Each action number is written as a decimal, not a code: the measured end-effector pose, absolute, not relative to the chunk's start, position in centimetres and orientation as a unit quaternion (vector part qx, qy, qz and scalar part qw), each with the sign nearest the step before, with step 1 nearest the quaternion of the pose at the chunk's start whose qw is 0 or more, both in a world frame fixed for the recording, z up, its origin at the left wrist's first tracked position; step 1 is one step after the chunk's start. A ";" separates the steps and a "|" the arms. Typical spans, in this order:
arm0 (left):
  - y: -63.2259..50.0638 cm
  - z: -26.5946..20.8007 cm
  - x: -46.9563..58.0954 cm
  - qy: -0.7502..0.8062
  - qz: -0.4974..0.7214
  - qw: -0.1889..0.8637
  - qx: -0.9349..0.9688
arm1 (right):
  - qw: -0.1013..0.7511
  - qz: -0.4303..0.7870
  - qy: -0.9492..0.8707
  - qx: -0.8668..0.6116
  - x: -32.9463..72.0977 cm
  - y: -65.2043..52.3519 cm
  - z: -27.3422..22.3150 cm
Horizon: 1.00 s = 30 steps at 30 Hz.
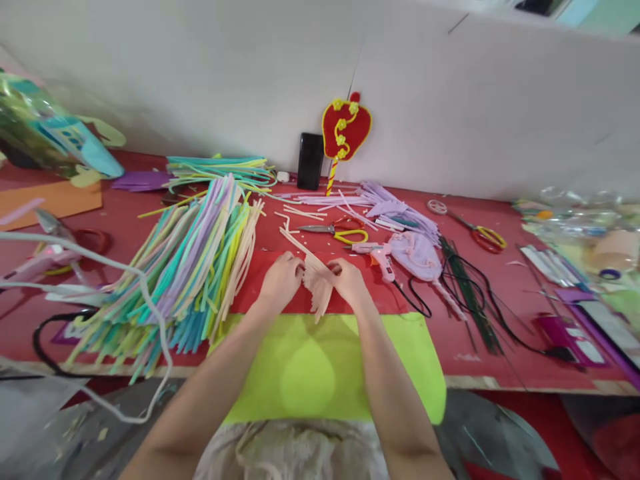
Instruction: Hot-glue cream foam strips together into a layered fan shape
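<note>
Between my hands is a pale peach piece (pixel 317 283) that looks made of pipe cleaners laid side by side, with ragged lower ends and a long strip pointing up and left. My left hand (pixel 283 280) pinches its left edge. With thumb and fingers closed, my right hand (pixel 349 280) grips its upper right side. Under both lies a red sheet (pixel 280 303), and nearer me a lime green sheet (pixel 310 373). Just beyond are scissors (pixel 340 232) with red and yellow handles. A pink glue gun (pixel 377 257) rests right of my right hand.
A big bundle of pastel pipe cleaners (pixel 185 260) covers the left. Lilac pipe cleaners (pixel 395 210) and a lilac fuzzy piece (pixel 415 257) lie right. A black phone (pixel 311 161) and a red-and-yellow fan-shaped ornament (pixel 346 132) stand by the wall. A white cable (pixel 145 287) loops at left.
</note>
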<state>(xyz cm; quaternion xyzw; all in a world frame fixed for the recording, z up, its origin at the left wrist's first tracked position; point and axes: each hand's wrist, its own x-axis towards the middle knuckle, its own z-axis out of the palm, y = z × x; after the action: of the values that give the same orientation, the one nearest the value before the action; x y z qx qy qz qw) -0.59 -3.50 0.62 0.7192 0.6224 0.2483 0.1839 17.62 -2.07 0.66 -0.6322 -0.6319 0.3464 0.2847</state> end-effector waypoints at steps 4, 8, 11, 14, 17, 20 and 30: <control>-3.6 0.7 -0.7 0.595 0.318 0.225 0.703 | 0.310 0.410 -0.647 -0.563 18.3 -2.0 0.7; -3.5 1.2 -1.0 0.588 0.427 0.262 0.635 | 0.380 0.462 -0.613 -0.516 18.4 -1.5 0.6; -3.0 1.3 -1.2 0.578 0.500 0.316 0.563 | 0.440 0.489 -0.565 -0.498 18.3 -1.2 0.6; -2.2 1.0 -1.2 0.545 0.541 0.404 0.497 | 0.501 0.495 -0.513 -0.490 18.1 -1.1 0.8; -1.5 0.8 -0.7 0.507 0.557 0.490 0.440 | 0.544 0.492 -0.481 -0.481 17.9 -1.2 1.1; -1.5 0.7 -0.2 0.476 0.564 0.543 0.400 | 0.562 0.485 -0.467 -0.479 17.8 -1.3 1.3; -1.7 0.6 0.2 0.465 0.554 0.577 0.379 | 0.534 0.483 -0.473 -0.507 17.5 -0.9 0.5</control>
<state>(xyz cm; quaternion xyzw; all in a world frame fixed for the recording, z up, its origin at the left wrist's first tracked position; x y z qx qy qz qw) 0.18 -1.72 0.63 0.3794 0.4654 0.5535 0.5771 17.52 -0.85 0.53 -0.5066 -0.4733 0.4834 0.5345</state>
